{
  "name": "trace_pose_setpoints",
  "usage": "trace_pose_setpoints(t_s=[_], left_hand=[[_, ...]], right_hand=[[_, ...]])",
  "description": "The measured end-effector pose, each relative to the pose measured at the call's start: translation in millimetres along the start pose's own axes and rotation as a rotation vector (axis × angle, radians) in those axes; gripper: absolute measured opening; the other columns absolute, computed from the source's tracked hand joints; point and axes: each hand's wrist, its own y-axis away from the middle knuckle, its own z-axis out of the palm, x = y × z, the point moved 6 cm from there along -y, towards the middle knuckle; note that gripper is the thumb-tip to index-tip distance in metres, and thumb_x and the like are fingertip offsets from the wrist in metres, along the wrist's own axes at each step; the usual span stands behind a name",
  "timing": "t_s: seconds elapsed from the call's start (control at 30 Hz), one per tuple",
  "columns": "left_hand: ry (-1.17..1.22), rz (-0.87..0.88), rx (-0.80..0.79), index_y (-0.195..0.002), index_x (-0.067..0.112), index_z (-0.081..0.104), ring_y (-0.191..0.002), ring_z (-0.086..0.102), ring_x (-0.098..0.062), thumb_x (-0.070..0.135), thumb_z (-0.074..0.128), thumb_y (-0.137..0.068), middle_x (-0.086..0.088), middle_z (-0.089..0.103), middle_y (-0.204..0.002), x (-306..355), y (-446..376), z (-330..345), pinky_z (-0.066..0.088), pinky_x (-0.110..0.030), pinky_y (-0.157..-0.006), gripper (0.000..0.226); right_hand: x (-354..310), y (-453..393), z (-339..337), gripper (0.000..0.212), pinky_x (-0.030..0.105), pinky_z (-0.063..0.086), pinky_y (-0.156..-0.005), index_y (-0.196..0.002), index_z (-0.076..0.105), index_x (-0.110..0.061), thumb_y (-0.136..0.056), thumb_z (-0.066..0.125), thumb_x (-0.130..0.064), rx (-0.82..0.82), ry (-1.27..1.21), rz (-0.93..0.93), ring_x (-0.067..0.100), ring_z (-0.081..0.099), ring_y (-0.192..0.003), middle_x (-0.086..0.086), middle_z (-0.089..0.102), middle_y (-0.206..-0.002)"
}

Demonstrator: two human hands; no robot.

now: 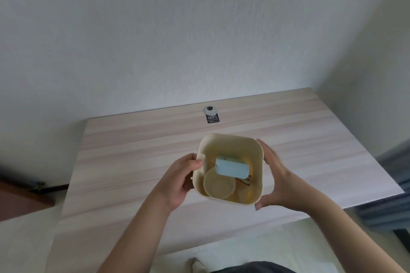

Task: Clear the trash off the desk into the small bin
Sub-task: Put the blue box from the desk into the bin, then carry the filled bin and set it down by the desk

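Note:
A small cream bin with rounded corners stands on the light wooden desk. Inside it lie a pale blue box, a round cream lid or cup and a small dark wire-like item. My left hand grips the bin's left wall, thumb over the rim. My right hand is beside the bin's right wall with fingers spread flat; whether it touches the wall I cannot tell.
A round cable grommet with a dark sticker sits at the desk's back edge by the white wall. A brown door or panel is at the left. Pale floor shows beyond the desk's near edge.

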Motion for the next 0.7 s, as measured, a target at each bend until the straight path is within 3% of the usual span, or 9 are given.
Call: trace_pose_setpoints(t_s=[0.1, 0.2, 0.3, 0.37, 0.43, 0.5, 0.6, 0.7], left_hand=[[-0.061, -0.012, -0.038, -0.116, -0.011, 0.05, -0.09, 0.045, -0.034, 0.039, 0.07, -0.066, -0.02, 0.054, -0.101, 8.9, 10.0, 19.8, 0.037, -0.036, -0.066, 0.073], [-0.104, -0.015, -0.095, -0.11, -0.002, 0.058, -0.085, 0.052, -0.029, 0.041, 0.069, -0.066, -0.018, 0.056, -0.098, 18.7, 21.3, 44.1, 0.044, -0.033, -0.067, 0.062], [-0.084, -0.008, -0.167, -0.115, 0.003, 0.061, -0.09, 0.044, -0.03, 0.039, 0.066, -0.073, -0.018, 0.053, -0.102, 17.8, 31.1, 74.5, 0.032, -0.043, -0.076, 0.056], [-0.116, 0.013, -0.209, -0.12, 0.001, 0.059, -0.085, 0.044, -0.026, 0.037, 0.066, -0.075, -0.012, 0.058, -0.097, 11.8, 35.5, 96.1, 0.034, -0.036, -0.073, 0.058], [-0.187, 0.027, -0.245, -0.127, 0.004, 0.055, -0.081, 0.051, -0.015, 0.039, 0.075, -0.073, 0.001, 0.064, -0.095, 3.9, 40.8, 115.8, 0.039, -0.025, -0.069, 0.067], [-0.226, 0.04, -0.283, -0.131, 0.006, 0.052, -0.088, 0.056, -0.011, 0.045, 0.083, -0.067, 0.004, 0.066, -0.102, -3.6, 47.6, 132.4, 0.044, -0.023, -0.074, 0.081], [-0.245, 0.078, -0.273, -0.13, 0.002, 0.051, -0.105, 0.061, -0.017, 0.03, 0.086, -0.064, -0.005, 0.066, -0.115, -17.1, 58.5, 144.1, 0.049, -0.029, -0.084, 0.08], [-0.279, 0.124, -0.077, -0.116, -0.002, 0.055, -0.095, 0.061, -0.025, 0.033, 0.092, -0.056, -0.01, 0.067, -0.106, -30.2, 67.5, 143.7, 0.051, -0.036, -0.08, 0.078]], right_hand=[[0.5, 7.2, 2.7, 0.137, 0.0, 0.024, -0.101, -0.147, 0.002, -0.04, -0.047, 0.095, -0.039, -0.031, -0.143, -0.029, -0.016, 0.02, -0.134, -0.027, 0.019, -0.15], [9.5, 23.2, -7.3, 0.129, 0.003, 0.03, -0.098, -0.142, 0.01, -0.046, -0.045, 0.096, -0.032, -0.006, -0.21, -0.06, -0.014, 0.031, -0.129, -0.03, 0.034, -0.14], [23.4, 47.6, -24.8, 0.125, 0.007, 0.034, -0.097, -0.14, 0.017, -0.047, -0.044, 0.095, -0.028, 0.023, -0.271, -0.065, -0.01, 0.038, -0.126, -0.034, 0.041, -0.133], [34.6, 65.4, -36.5, 0.124, 0.015, 0.037, -0.103, -0.143, 0.019, -0.04, -0.047, 0.095, -0.023, 0.014, -0.326, -0.07, -0.004, 0.039, -0.13, -0.028, 0.043, -0.137], [44.5, 81.6, -46.8, 0.125, 0.037, 0.038, -0.11, -0.148, 0.018, -0.034, -0.049, 0.095, -0.027, -0.009, -0.387, -0.072, 0.009, 0.039, -0.135, -0.015, 0.042, -0.145], [50.9, 94.2, -55.6, 0.124, 0.053, 0.036, -0.11, -0.148, 0.018, -0.031, -0.051, 0.094, -0.032, -0.033, -0.421, -0.084, 0.018, 0.039, -0.137, -0.005, 0.041, -0.148], [58.3, 104.9, -61.8, 0.121, 0.057, 0.034, -0.109, -0.149, 0.018, -0.03, -0.054, 0.092, -0.029, -0.074, -0.443, -0.095, 0.022, 0.037, -0.138, -0.001, 0.04, -0.149], [61.6, 108.7, -58.2, 0.116, 0.058, 0.034, -0.108, -0.148, 0.02, -0.03, -0.056, 0.09, -0.025, -0.125, -0.478, -0.102, 0.023, 0.039, -0.137, 0.0, 0.042, -0.148]])
